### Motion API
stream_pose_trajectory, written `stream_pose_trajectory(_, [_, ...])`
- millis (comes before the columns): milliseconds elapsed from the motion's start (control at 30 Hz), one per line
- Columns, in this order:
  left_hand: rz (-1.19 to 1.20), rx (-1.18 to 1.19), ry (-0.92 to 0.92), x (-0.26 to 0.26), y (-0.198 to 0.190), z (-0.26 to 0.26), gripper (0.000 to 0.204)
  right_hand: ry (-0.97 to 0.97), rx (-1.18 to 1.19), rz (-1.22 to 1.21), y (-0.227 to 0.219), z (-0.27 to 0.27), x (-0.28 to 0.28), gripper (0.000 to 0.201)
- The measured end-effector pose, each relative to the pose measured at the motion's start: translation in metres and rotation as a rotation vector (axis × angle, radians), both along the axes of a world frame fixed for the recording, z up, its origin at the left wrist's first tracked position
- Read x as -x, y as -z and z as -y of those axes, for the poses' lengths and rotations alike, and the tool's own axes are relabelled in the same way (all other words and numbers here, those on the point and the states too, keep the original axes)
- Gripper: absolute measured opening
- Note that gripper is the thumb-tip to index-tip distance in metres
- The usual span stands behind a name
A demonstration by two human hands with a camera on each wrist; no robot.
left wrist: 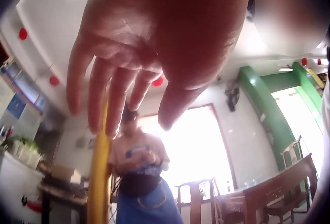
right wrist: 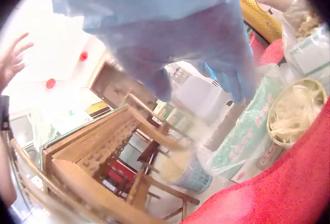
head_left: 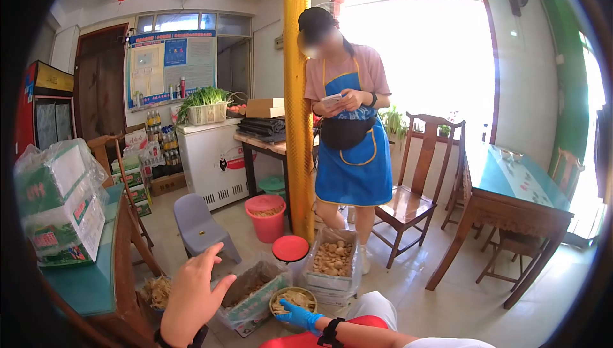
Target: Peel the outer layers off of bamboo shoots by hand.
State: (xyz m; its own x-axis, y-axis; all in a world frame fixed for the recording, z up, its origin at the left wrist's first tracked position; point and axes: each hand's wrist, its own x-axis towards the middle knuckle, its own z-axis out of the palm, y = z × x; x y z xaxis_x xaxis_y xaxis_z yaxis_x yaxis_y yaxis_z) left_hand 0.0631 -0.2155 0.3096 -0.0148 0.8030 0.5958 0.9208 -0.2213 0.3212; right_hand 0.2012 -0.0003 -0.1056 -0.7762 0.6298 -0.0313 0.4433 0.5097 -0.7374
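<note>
Hands I count: two, my bare left hand (head_left: 191, 294) raised, released, and gloved right hand (head_left: 299, 315) released at one bowl (head_left: 293, 299) of pale shreds.

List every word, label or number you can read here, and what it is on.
None can be read.
Blue wall poster: printed text, too small.
Green-and-white boxes on the table: red characters, blurred.
White chest freezer: red mark, unreadable.
Plastic-wrapped cartons on the floor: green print, blurred.
Both wrist views: no legible text.
</note>
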Motion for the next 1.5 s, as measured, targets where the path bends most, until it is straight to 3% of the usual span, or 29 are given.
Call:
stream_pose_trajectory(67, [-0.174, -0.098, -0.047, -0.028, -0.030, 0.024, 0.052, 0.136, 0.479, -0.147, -0.076, 0.036, -0.014, 0.074])
stream_pose_trajectory(100, [-0.241, -0.109, -0.076, -0.042, -0.044, 0.039, 0.049, 0.146, 0.485, -0.139, -0.074, 0.036, -0.017, 0.074])
stream_pose_trajectory(167, [-0.315, -0.191, -0.060, -0.073, -0.071, 0.081, 0.048, 0.174, 0.766, -0.344, -0.069, 0.032, -0.014, 0.071])
stream_pose_trajectory(267, [-0.397, -0.338, 0.035, -0.092, -0.083, 0.096, 0.048, 0.170, 0.686, -0.367, -0.045, 0.012, -0.012, 0.066])
stream_pose_trajectory(333, [-0.368, -0.391, 0.132, -0.100, -0.088, 0.098, 0.042, 0.195, 0.686, -0.361, -0.078, 0.013, -0.022, 0.065])
stream_pose_trajectory(433, [-0.411, -0.339, 0.092, -0.101, -0.092, 0.099, 0.039, 0.202, 0.870, -0.522, -0.083, 0.013, -0.036, 0.060])
stream_pose_trajectory(467, [-0.395, -0.348, 0.043, -0.101, -0.091, 0.097, 0.038, 0.224, 0.854, -0.454, -0.050, -0.007, -0.027, 0.057])
stream_pose_trajectory(567, [-0.389, -0.366, 0.048, -0.100, -0.094, 0.091, 0.038, 0.292, 0.842, -0.400, -0.043, -0.011, -0.043, 0.053])
stream_pose_trajectory(667, [-0.414, -0.345, 0.011, -0.095, -0.097, 0.092, 0.038, 0.328, 0.848, -0.399, -0.111, 0.010, -0.061, 0.049])
stream_pose_trajectory(833, [-0.587, -0.199, -0.106, -0.066, -0.090, 0.104, 0.039, 0.333, 0.828, -0.453, -0.123, 0.002, -0.063, 0.045])
stream_pose_trajectory(900, [-0.667, -0.135, -0.047, -0.065, -0.090, 0.094, 0.039, 0.320, 0.836, -0.509, -0.161, 0.029, -0.069, 0.046])
stream_pose_trajectory(933, [-0.307, -0.129, -0.062, -0.082, -0.083, 0.091, 0.042, 0.265, 0.729, -0.451, -0.134, 0.004, -0.064, 0.047])
stream_pose_trajectory(967, [-0.327, -0.136, -0.065, -0.079, -0.075, 0.083, 0.042, 0.316, 0.782, -0.494, -0.143, 0.011, -0.061, 0.048])
stream_pose_trajectory(1100, [-0.112, 0.205, 0.080, -0.038, -0.020, 0.035, 0.050, 0.415, 0.775, -0.519, -0.136, 0.015, -0.054, 0.059])
stream_pose_trajectory(1167, [-0.086, 0.348, 0.044, -0.028, -0.007, 0.014, 0.045, 0.491, 0.737, -0.542, -0.138, 0.014, -0.046, 0.065])
stream_pose_trajectory(1267, [-0.049, 0.369, 0.007, 0.006, 0.057, -0.027, 0.044, 0.508, 0.643, -0.500, -0.151, 0.018, -0.040, 0.072])
stream_pose_trajectory(1333, [0.185, 0.472, -0.006, 0.022, 0.093, -0.046, 0.036, 0.416, 0.541, -0.572, -0.167, 0.015, -0.030, 0.073])
stream_pose_trajectory(1367, [0.216, 0.410, -0.005, 0.034, 0.122, -0.057, 0.036, 0.393, 0.517, -0.627, -0.172, 0.010, -0.024, 0.074])
stream_pose_trajectory(1500, [0.262, 0.432, -0.187, 0.046, 0.189, -0.067, 0.044, 0.370, 0.363, -0.722, -0.213, -0.005, 0.007, 0.077])
